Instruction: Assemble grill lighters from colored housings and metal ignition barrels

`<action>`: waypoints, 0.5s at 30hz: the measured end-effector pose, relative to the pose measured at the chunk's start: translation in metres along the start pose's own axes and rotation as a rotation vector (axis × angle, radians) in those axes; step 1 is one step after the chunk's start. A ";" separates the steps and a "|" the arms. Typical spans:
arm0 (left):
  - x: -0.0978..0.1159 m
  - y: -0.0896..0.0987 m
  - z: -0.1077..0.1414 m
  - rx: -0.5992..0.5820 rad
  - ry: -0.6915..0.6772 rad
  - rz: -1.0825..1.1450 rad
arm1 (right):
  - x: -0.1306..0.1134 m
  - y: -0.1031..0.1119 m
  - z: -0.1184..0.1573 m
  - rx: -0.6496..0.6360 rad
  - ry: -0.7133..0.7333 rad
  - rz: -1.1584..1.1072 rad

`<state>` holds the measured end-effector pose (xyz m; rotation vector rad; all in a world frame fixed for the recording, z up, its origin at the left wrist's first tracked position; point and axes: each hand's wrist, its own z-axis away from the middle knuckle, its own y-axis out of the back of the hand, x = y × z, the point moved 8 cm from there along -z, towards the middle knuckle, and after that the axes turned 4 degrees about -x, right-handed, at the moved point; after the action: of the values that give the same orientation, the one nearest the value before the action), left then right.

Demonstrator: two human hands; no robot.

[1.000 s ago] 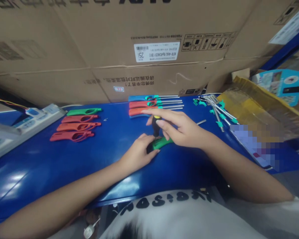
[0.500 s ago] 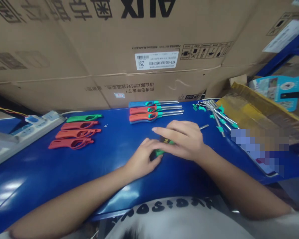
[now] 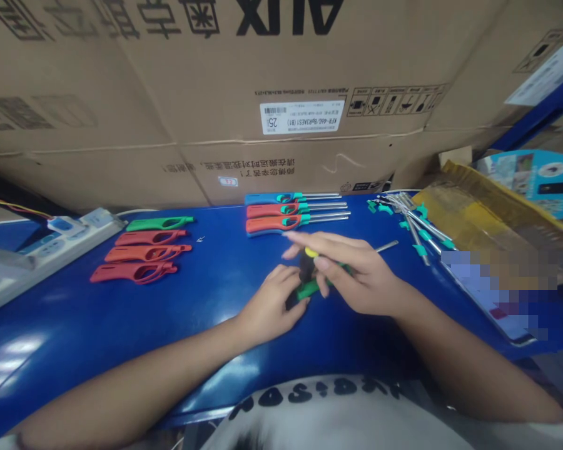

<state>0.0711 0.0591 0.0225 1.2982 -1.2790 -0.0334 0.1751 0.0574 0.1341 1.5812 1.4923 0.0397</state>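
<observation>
My left hand (image 3: 273,303) is closed around a green gas lighter (image 3: 308,290), low over the blue table. A metal rod (image 3: 387,246) sticks out to the right beyond my right hand, in line with the lighter; where they join is hidden. My right hand (image 3: 356,269) pinches a short black tool with a yellow end (image 3: 311,252) between thumb and fingers. It stands over the lighter, close to my left fingertips; its working end is hidden, so its kind is unclear. Just beyond lie lighters with metal tubes fitted, among them an orange lighter (image 3: 267,225).
Several lighter bodies without tubes, one a red body (image 3: 131,272), lie in a row at left beside a white power strip (image 3: 82,234). Metal tubes with teal parts (image 3: 420,225) are piled at right against a taped carton (image 3: 488,212). A large cardboard box (image 3: 206,94) backs the table.
My right hand has shifted slightly right and turned, with the black tool now more upright and its yellow end showing. My left hand keeps its hold on the green lighter. The view has shifted slightly.
</observation>
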 end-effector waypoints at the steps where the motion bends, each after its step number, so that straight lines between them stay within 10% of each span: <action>1: 0.000 0.000 0.000 0.006 0.001 0.009 | -0.002 0.000 0.000 0.010 0.012 -0.026; 6: -0.002 0.000 0.000 0.011 0.027 0.012 | -0.014 0.007 0.004 0.153 0.128 0.353; 11: -0.003 -0.001 0.001 -0.009 0.024 -0.014 | 0.000 0.001 0.001 0.039 -0.009 0.058; 15: -0.001 0.001 0.000 0.007 0.019 0.002 | -0.009 0.012 0.005 0.177 0.106 0.355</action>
<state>0.0706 0.0602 0.0223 1.3004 -1.2657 -0.0153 0.1846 0.0494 0.1440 2.0008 1.3055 0.2014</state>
